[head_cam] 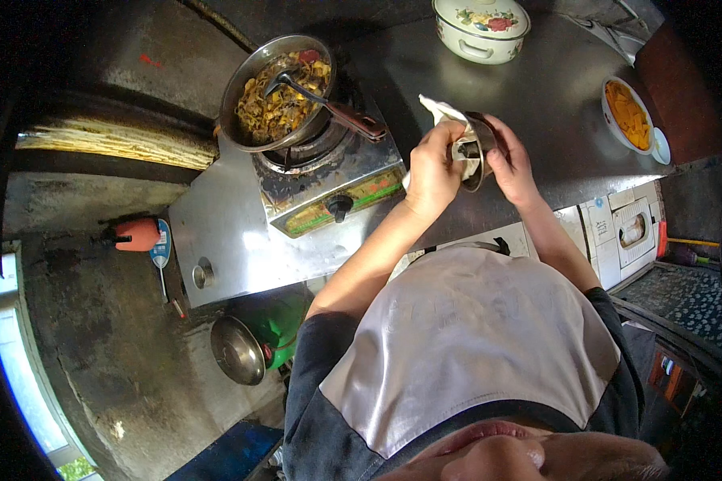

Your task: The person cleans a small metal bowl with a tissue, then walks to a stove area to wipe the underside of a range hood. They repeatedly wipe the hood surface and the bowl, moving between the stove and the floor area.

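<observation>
Above the counter's front part, both my hands are on a small round metal piece [484,138], a lid or shallow bowl seen nearly edge-on. My right hand [512,162] grips its right side, with the thumb near the rim. On the other side, my left hand [430,168] bunches a white cloth [438,109] against the metal. Fingers and cloth hide much of the piece. To the left, a metal wok [227,114] of cooked food [259,111] sits on a gas stove [331,174]. A ladle or turner [352,119] rests in it, its brown handle pointing towards my hands.
A lidded, flower-patterned enamel pot [478,45] stands at the back of the metal counter [391,78]. At right is a bowl [610,123] of orange slices, beside a small white dish [662,147]. A small metal cup [203,276] stands near the left corner. Below is a green container [286,324].
</observation>
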`<state>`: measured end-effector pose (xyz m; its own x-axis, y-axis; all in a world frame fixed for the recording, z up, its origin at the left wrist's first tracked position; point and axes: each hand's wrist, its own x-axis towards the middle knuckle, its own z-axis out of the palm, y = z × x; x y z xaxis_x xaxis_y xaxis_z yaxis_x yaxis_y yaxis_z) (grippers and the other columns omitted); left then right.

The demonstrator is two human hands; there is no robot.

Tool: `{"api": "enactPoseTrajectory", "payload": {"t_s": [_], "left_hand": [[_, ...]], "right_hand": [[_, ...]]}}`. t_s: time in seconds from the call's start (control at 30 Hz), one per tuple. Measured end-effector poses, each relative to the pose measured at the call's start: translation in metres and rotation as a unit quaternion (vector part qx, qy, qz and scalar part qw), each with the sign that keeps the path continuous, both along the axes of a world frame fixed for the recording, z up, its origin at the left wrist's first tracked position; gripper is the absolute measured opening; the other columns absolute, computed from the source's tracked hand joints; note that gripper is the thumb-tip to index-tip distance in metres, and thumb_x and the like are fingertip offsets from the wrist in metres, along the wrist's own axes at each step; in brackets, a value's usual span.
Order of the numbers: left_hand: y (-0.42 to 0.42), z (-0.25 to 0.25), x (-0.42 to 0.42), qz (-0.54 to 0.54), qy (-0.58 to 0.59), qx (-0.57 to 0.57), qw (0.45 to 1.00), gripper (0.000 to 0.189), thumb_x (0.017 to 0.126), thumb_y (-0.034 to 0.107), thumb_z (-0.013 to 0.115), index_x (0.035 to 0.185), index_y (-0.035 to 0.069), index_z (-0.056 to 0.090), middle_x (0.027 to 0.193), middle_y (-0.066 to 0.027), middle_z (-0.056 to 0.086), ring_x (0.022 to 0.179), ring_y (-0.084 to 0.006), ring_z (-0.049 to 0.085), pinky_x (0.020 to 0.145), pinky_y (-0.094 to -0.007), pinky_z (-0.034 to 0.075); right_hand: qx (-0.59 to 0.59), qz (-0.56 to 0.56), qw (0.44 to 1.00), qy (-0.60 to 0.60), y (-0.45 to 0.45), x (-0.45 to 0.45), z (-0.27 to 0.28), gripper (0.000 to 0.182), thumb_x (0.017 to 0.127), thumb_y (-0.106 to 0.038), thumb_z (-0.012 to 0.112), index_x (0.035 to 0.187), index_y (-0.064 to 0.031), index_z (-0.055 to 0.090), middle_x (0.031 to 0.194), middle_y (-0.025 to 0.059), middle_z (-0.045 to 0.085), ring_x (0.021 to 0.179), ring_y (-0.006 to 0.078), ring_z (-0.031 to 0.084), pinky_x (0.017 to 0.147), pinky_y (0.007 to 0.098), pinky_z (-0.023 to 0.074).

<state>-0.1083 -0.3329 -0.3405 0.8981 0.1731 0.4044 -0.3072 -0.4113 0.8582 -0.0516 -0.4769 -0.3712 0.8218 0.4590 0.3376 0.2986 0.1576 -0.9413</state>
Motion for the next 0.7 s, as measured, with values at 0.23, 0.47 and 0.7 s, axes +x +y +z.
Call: {"api": "enactPoseTrajectory", "payload": {"t_s": [0.23, 0.47, 0.7], "left_hand": [[0.013, 0.004, 0.006, -0.03, -0.152, 0.222, 0.963, 0.041, 0.057, -0.012, 0.057, 0.096, 0.0, 0.051, 0.084, -0.0179, 0.058, 0.082, -0.0348, 0.056, 0.07, -0.0385, 0.046], [0.004, -0.001, 0.007, 0.007, -0.003, 0.048, 0.999, 0.037, 0.065, -0.013, 0.056, 0.099, 0.001, 0.051, 0.084, -0.0157, 0.061, 0.079, -0.0242, 0.062, 0.068, -0.0293, 0.048], [-0.006, -0.016, 0.004, -0.053, 0.073, -0.322, 0.942, 0.033, 0.072, -0.02, 0.048, 0.1, -0.002, 0.048, 0.095, -0.0078, 0.059, 0.088, -0.0131, 0.058, 0.073, -0.0232, 0.048]], "right_hand": [[0.057, 0.106, 0.969, 0.217, -0.01, 0.005, 0.002, 0.065, 0.077, -0.033, 0.063, 0.129, -0.0041, 0.035, 0.118, 0.0081, 0.048, 0.106, 0.0172, 0.048, 0.085, 0.0339, 0.0454], [0.108, 0.058, 0.988, 0.097, 0.001, -0.008, 0.016, 0.075, 0.067, -0.02, 0.073, 0.128, 0.0016, 0.034, 0.119, 0.008, 0.048, 0.109, 0.0154, 0.046, 0.094, 0.0291, 0.0359], [0.103, 0.044, 0.993, 0.041, 0.005, -0.014, 0.022, 0.08, 0.063, -0.023, 0.076, 0.127, 0.0023, 0.036, 0.121, 0.0109, 0.047, 0.111, 0.018, 0.046, 0.095, 0.0305, 0.0349]]}}
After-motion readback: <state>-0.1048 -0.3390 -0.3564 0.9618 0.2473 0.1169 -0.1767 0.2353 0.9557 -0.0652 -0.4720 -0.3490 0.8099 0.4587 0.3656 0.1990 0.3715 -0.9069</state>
